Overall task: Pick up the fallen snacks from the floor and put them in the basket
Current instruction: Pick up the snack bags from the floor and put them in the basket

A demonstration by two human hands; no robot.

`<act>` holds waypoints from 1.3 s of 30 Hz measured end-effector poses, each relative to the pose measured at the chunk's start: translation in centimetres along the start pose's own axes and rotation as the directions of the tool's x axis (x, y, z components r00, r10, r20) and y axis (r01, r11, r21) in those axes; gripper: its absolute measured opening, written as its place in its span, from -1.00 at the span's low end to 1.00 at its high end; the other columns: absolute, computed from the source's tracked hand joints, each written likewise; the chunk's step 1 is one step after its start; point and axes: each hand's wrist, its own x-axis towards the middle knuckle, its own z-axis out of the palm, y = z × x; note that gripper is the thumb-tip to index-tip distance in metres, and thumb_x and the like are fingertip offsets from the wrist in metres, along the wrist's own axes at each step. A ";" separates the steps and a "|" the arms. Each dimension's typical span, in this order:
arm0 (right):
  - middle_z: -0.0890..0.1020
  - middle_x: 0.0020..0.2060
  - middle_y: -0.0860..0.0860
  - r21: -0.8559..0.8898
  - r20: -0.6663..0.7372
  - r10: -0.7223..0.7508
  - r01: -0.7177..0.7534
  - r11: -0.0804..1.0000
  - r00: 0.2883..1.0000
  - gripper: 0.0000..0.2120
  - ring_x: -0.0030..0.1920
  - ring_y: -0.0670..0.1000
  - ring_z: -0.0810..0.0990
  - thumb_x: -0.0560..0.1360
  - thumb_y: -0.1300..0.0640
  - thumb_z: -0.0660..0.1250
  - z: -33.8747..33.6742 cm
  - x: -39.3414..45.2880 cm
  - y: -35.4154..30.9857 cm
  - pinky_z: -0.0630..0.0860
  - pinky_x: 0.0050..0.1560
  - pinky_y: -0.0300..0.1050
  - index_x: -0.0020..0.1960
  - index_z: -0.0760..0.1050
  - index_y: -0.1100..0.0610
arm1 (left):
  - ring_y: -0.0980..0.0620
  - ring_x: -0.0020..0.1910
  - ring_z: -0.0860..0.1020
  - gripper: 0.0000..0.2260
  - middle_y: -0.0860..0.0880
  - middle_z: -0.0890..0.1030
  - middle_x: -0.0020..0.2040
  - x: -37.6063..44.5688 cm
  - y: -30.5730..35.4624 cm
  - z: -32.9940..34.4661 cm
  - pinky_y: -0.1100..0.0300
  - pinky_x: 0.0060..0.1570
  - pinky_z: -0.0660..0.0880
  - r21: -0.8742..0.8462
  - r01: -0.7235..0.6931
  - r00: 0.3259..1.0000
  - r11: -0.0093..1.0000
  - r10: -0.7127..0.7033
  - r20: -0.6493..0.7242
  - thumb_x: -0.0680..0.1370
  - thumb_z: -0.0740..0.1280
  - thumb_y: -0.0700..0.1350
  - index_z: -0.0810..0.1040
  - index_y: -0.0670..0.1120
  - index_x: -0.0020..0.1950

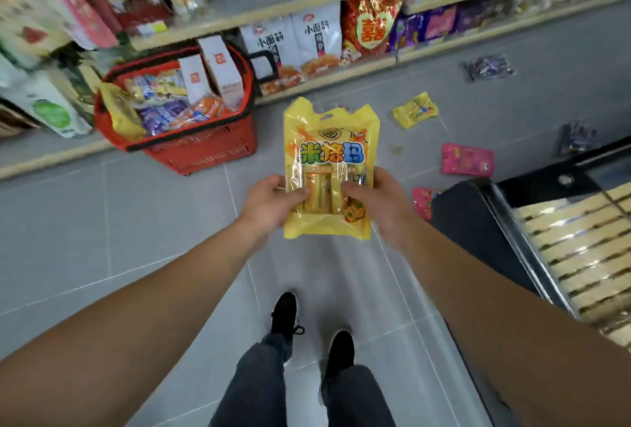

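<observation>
Snack bag (329,167) btwn L grip (273,203), R grip (384,204), both pinching

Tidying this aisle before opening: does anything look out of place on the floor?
Yes. Snack packets lie scattered on the floor tiles: a small yellow packet, a pink packet, another pink one by the freezer, and two dark packets. They belong in the red basket.

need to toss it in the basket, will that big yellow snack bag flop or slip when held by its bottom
The yellow snack bag stands upright above both hands, so probably fairly stiff. Its glossy film looks slippery. The left hand and right hand grip only its lower part.
</observation>
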 end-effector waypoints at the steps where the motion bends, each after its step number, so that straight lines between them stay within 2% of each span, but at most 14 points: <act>1: 0.73 -0.03 0.00 0.006 0.010 -0.023 0.023 1.000 1.000 -0.66 -0.01 0.06 0.72 0.37 0.15 0.52 0.5 -0.6 -1.5 0.66 -0.01 0.01 0.14 0.60 0.06 | -0.11 -0.06 0.68 -0.77 -0.14 0.68 0.00 -0.9 1.0 -0.7 -0.15 0.01 0.62 -0.024 -0.015 1.000 1.000 0.015 -0.017 0.42 0.51 -0.04 0.58 -0.07 0.00; 4: 0.73 -0.08 -0.06 -0.012 0.067 -0.106 0.107 0.994 0.992 -0.77 -0.06 -0.01 0.72 0.43 0.19 0.50 2.7 -2.8 -6.1 0.64 -0.02 -0.04 0.06 0.60 0.01 | -0.03 -0.17 0.67 -0.85 -0.08 0.69 -0.07 -4.3 4.1 -3.8 -0.06 -0.08 0.62 -0.076 -0.098 0.990 0.992 0.089 -0.111 0.46 0.49 -0.08 0.58 -0.04 -0.03; 6: 0.74 -0.05 -0.06 -0.006 0.105 -0.141 0.142 0.990 0.984 -0.72 -0.04 -0.01 0.72 0.42 0.16 0.50 4.0 -3.8 -8.7 0.65 0.05 0.01 0.12 0.60 0.02 | -0.03 -0.18 0.67 -0.83 -0.05 0.70 -0.11 -5.7 5.9 -5.8 -0.03 -0.12 0.63 -0.079 -0.153 0.978 0.985 0.139 -0.155 0.44 0.51 -0.07 0.61 -0.06 -0.02; 8: 0.74 -0.05 -0.05 -0.009 0.137 -0.176 0.179 0.984 0.975 -0.65 -0.04 0.00 0.73 0.36 0.10 0.52 6.0 -4.7 -11.5 0.65 0.09 0.07 0.14 0.60 0.03 | 0.04 -0.27 0.66 -0.89 0.02 0.70 -0.21 -7.1 7.8 -8.4 0.09 -0.29 0.62 -0.081 -0.213 0.960 0.974 0.193 -0.201 0.45 0.50 -0.09 0.63 -0.06 -0.09; 11: 0.74 -0.02 -0.07 -0.028 0.198 -0.244 0.255 0.967 0.949 -0.53 -0.02 0.02 0.73 0.27 0.01 0.52 9.0 -5.8 -15.7 0.64 0.12 0.12 0.17 0.58 0.01 | 0.15 -0.43 0.60 -0.93 0.08 0.65 -0.33 -8.5 10.4 -12.2 0.31 -0.50 0.46 -0.090 -0.286 0.936 0.954 0.258 -0.240 0.47 0.48 -0.12 0.62 -0.05 -0.11; 14: 0.74 -0.03 -0.04 -0.052 0.206 -0.312 0.329 0.943 0.928 -0.61 -0.02 0.03 0.72 0.34 0.04 0.54 12.3 -6.9 -19.1 0.65 0.10 0.09 0.15 0.58 0.04 | 0.02 -0.27 0.64 -0.91 0.00 0.68 -0.21 -9.8 11.9 -16.2 0.22 -0.34 0.52 -0.079 -0.364 0.903 0.928 0.331 -0.275 0.46 0.49 -0.09 0.63 -0.05 -0.10; 18: 0.74 -0.04 -0.07 -0.090 0.224 -0.342 0.369 0.925 0.912 -0.55 -0.03 0.02 0.72 0.28 -0.07 0.54 17.4 -7.7 -22.0 0.63 0.12 0.09 0.13 0.58 0.00 | -0.09 -0.11 0.68 -0.86 -0.08 0.71 -0.09 -10.6 12.9 -21.8 0.01 -0.11 0.62 -0.084 -0.406 0.882 0.910 0.366 -0.299 0.46 0.49 -0.06 0.62 -0.07 -0.07; 23: 0.73 0.00 -0.02 -0.058 0.229 -0.377 0.399 0.915 0.898 -0.70 -0.02 0.04 0.72 0.43 0.01 0.51 24.8 -8.4 -23.9 0.63 -0.03 -0.03 0.13 0.58 0.00 | 0.01 -0.24 0.66 -0.83 -0.07 0.70 -0.10 -10.8 13.1 -29.4 0.21 -0.36 0.54 -0.106 -0.448 0.865 0.888 0.401 -0.301 0.48 0.48 -0.07 0.61 -0.12 0.00; 25: 0.73 0.01 0.00 -0.049 0.230 -0.387 0.408 0.912 0.893 -0.71 -0.01 0.06 0.71 0.43 0.01 0.50 28.1 -8.6 -24.1 0.61 -0.09 -0.05 0.12 0.58 0.01 | -0.04 -0.16 0.67 -0.72 -0.12 0.69 -0.04 -10.1 12.7 -32.9 0.16 -0.28 0.57 -0.105 -0.452 0.862 0.886 0.404 -0.306 0.43 0.51 -0.02 0.61 -0.14 0.04; 27: 0.73 0.02 -0.02 -0.040 0.236 -0.394 0.414 0.910 0.888 -0.62 0.01 0.06 0.71 0.34 -0.03 0.51 30.3 -8.5 -24.3 0.64 0.02 0.03 0.13 0.59 0.00 | -0.10 0.01 0.65 -0.47 -0.11 0.66 0.08 -9.6 12.6 -35.2 0.03 -0.09 0.60 -0.082 -0.459 0.854 0.885 0.414 -0.314 0.28 0.54 0.15 0.59 -0.13 0.11; 29: 0.73 0.01 -0.04 -0.039 0.236 -0.389 0.408 0.912 0.891 -0.55 0.03 0.05 0.71 0.27 -0.05 0.49 32.6 -8.2 -24.6 0.63 0.12 0.11 0.14 0.60 -0.01 | -0.13 0.06 0.62 -0.35 -0.11 0.63 0.11 -8.8 12.4 -37.3 0.05 -0.10 0.55 -0.077 -0.455 0.856 0.887 0.412 -0.313 0.18 0.52 0.24 0.56 -0.13 0.12; 33: 0.73 0.00 -0.03 -0.039 0.242 -0.367 0.387 0.921 0.898 -0.52 0.03 0.05 0.71 0.27 -0.06 0.49 36.0 -6.3 -25.4 0.61 0.16 0.16 0.17 0.59 0.01 | -0.14 -0.13 0.61 -0.72 -0.15 0.65 -0.07 -6.5 12.7 -40.7 0.07 -0.21 0.48 -0.088 -0.434 0.870 0.896 0.392 -0.299 0.38 0.53 0.06 0.57 -0.10 -0.14; 37: 0.74 -0.02 -0.04 -0.056 0.241 -0.349 0.372 0.927 0.906 -0.64 0.01 0.06 0.72 0.35 -0.01 0.51 38.4 -3.1 -26.1 0.61 0.16 0.17 0.12 0.60 0.00 | -0.10 0.00 0.64 -0.51 -0.12 0.66 0.09 -3.0 12.8 -42.9 0.03 -0.06 0.55 -0.094 -0.406 0.885 0.909 0.366 -0.290 0.29 0.54 0.17 0.59 -0.10 0.06; 39: 0.74 -0.02 -0.04 -0.067 0.237 -0.353 0.377 0.924 0.905 -0.70 0.00 0.05 0.72 0.42 0.04 0.50 39.8 -0.8 -26.5 0.62 0.14 0.15 0.13 0.59 0.00 | -0.08 0.02 0.65 -0.53 -0.08 0.66 0.09 -0.7 13.1 -44.1 0.00 -0.02 0.60 -0.125 -0.390 0.895 0.912 0.344 -0.282 0.31 0.53 0.17 0.59 -0.05 0.09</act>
